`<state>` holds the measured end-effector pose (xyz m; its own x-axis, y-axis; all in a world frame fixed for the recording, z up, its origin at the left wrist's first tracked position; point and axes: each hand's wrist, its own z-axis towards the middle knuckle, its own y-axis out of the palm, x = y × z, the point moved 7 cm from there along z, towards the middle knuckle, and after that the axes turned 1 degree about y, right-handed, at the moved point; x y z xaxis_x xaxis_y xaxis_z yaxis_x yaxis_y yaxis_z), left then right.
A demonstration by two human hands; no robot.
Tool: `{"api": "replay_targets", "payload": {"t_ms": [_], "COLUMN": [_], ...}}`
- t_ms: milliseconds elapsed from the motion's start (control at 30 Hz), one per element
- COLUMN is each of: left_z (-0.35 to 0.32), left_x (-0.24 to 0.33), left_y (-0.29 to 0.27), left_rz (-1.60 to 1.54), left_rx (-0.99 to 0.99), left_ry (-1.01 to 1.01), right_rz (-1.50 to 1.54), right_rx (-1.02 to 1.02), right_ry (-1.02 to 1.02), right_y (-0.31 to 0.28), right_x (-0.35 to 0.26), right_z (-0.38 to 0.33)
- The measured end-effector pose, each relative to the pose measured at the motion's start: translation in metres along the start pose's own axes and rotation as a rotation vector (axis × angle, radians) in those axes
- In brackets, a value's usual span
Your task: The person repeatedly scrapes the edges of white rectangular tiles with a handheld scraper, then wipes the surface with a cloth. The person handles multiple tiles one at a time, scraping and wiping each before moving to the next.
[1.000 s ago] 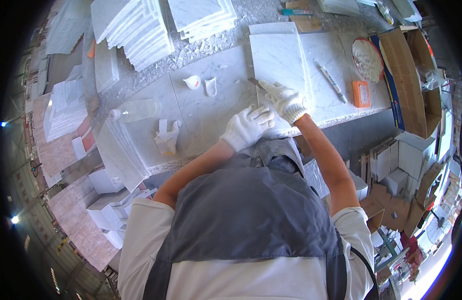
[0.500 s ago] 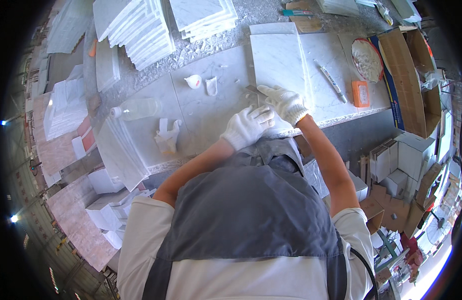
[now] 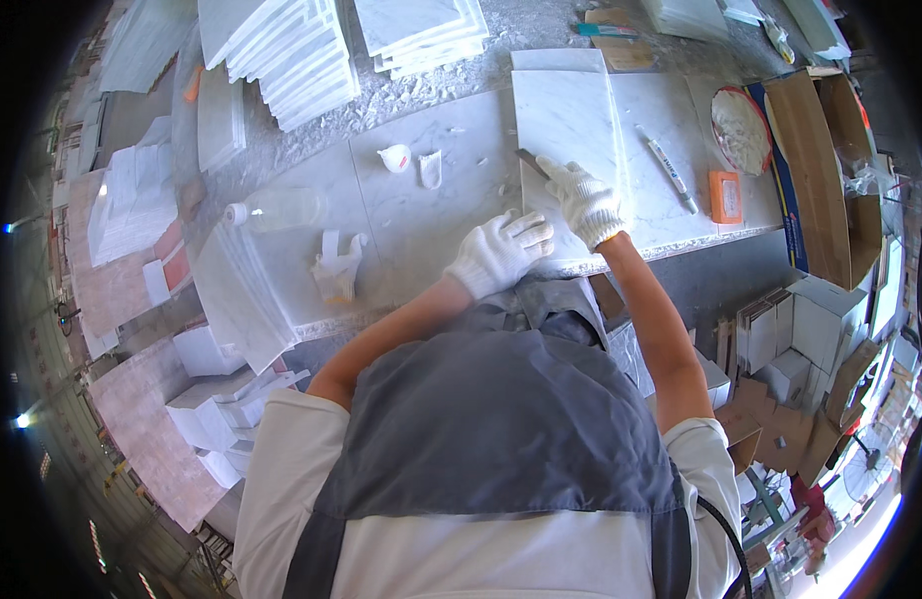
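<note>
My right hand (image 3: 587,205), in a white knit glove, is closed on a thin grey metal blade (image 3: 528,160) that points up and left. It rests over the near part of a white marble tile (image 3: 565,112), lying on another whose strip shows at the far end. My left hand (image 3: 497,256), also gloved, lies palm down with fingers stretched, by the near left corner of the tile. It holds nothing that I can see. A grey-and-white marker (image 3: 667,174) and an orange box-shaped thing (image 3: 724,197) lie to the right of the tile.
Marble tile stacks (image 3: 289,68) stand at the far left. Nearer left are a clear plastic bottle (image 3: 278,212), a spare glove (image 3: 338,268) and small white pieces (image 3: 394,158). A round container of white powder (image 3: 740,130) and a cardboard box (image 3: 815,165) border the right side.
My right hand has moved slightly away from my left, and the blade has turned from flat to nearly edge-on. My left hand stays almost in place. The whole view has shifted a little.
</note>
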<state>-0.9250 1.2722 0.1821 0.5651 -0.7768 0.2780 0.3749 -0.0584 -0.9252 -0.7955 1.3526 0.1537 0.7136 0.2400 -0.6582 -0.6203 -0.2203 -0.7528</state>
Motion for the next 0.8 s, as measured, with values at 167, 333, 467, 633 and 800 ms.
{"api": "replay_targets", "payload": {"t_ms": [167, 333, 467, 633, 800], "left_z": [0.001, 0.01, 0.029, 0.039, 0.045], "left_x": [-0.003, -0.008, -0.023, -0.041, -0.038], "left_y": [0.007, -0.012, -0.006, 0.0, 0.028], "left_rz": [-0.018, 0.001, 0.195, 0.372, 0.327], "left_rx": [-0.121, 0.0, -0.099, -0.082, -0.207], "left_ry": [-0.019, -0.039, -0.108, -0.262, -0.344], "right_rz": [0.261, 0.853, 1.016, 1.115, 0.968], "right_rx": [0.009, 0.093, 0.085, 0.01, 0.011], "right_ry": [-0.121, 0.601, 0.571, 0.506, 0.392], "right_y": [-0.009, -0.049, -0.038, -0.013, -0.01], "right_x": [-0.003, 0.053, 0.05, 0.055, 0.07], "right_z": [-0.029, -0.089, -0.103, -0.096, -0.057]}}
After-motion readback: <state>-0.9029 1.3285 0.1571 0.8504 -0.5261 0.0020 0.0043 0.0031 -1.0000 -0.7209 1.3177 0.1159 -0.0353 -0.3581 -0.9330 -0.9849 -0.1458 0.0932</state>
